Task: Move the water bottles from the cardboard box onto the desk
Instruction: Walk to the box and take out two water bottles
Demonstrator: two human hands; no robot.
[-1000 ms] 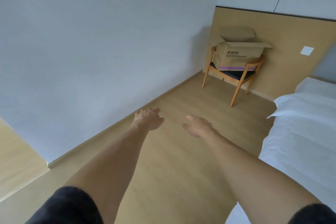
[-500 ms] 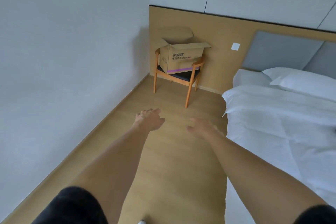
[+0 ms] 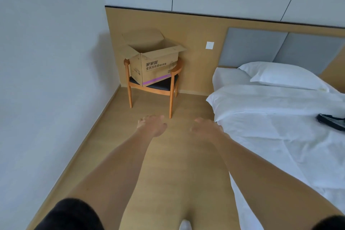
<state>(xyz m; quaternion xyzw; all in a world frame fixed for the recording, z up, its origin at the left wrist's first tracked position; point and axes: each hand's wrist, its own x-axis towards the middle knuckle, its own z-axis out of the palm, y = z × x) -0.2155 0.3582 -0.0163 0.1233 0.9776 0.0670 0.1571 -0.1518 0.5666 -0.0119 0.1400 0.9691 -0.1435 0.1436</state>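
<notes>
Ahead of both outstretched arms, past the fingertips, a wooden chair (image 3: 152, 87) stands in the room's corner with the cardboard box (image 3: 154, 65) on its dark seat, top flaps folded open. No water bottles can be seen from this angle; the box's inside is mostly hidden by its front wall. The left hand (image 3: 151, 127) and right hand (image 3: 206, 129) hang side by side over the wooden floor (image 3: 175, 164), well apart from the chair, fingers loosely spread and holding nothing, with a gap between them. To the left of the left hand, the white wall (image 3: 52, 80) meets the floor along a pale skirting edge that runs straight up to the chair's near leg. Just beside the right hand, the corner of the white bed (image 3: 270, 127) juts in, its sheet edge nearly touching the wrist. Between wall and bed, a strip of bare floor leads toward the chair. Further right of the right hand, a dark object (image 3: 331, 120) lies on the sheet, too cut off to identify.
</notes>
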